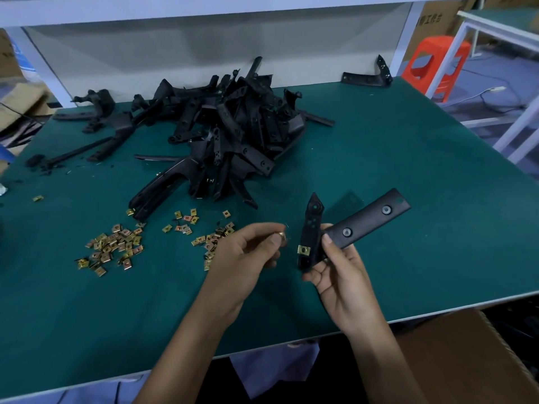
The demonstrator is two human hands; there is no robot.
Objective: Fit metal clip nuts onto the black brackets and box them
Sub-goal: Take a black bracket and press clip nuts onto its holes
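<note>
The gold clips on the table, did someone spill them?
They look spilled: the clip nuts lie scattered loose on the green table, with one stray nut far off at the left edge. There are black crumbs left of the bracket pile too.

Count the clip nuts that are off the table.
2. One clip nut sits clipped on the bracket held by the right hand; a second clip nut is pinched in the left hand. Either hand may hide more.

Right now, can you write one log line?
left hand: pinches clip nut | right hand: grips bracket | fitted nut: one on bracket edge
</note>
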